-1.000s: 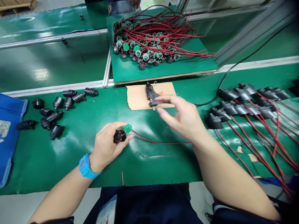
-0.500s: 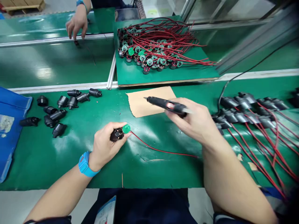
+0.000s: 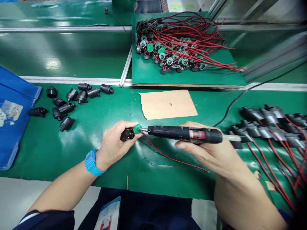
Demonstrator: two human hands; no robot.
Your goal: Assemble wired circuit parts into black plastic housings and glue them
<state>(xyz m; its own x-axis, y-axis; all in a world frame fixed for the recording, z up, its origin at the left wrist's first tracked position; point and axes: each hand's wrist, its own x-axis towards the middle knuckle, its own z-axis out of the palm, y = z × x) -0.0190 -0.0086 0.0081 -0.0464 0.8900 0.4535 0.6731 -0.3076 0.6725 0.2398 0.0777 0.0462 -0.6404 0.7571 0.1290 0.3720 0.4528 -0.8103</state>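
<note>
My left hand [image 3: 112,143] is closed around a small black housing [image 3: 126,134] with a green round circuit board [image 3: 137,128] at its end, resting on the green mat [image 3: 96,153]. A red wire [image 3: 172,158] trails from the board to the right. My right hand [image 3: 211,153] grips a black glue gun [image 3: 184,133], held level. Its metal nozzle points left and touches or nearly touches the green board.
A brown cardboard sheet [image 3: 168,103] lies behind the hands. Loose black housings [image 3: 69,100] lie at left beside a blue bin [image 3: 11,115]. Finished housings with red wires [image 3: 268,124] fill the right. A board of wired motors [image 3: 175,51] sits at the back.
My right hand picked the glue gun up from the cardboard and brought its nozzle down to the green board in my left hand. The view shifted left; the other person's hand is gone.
</note>
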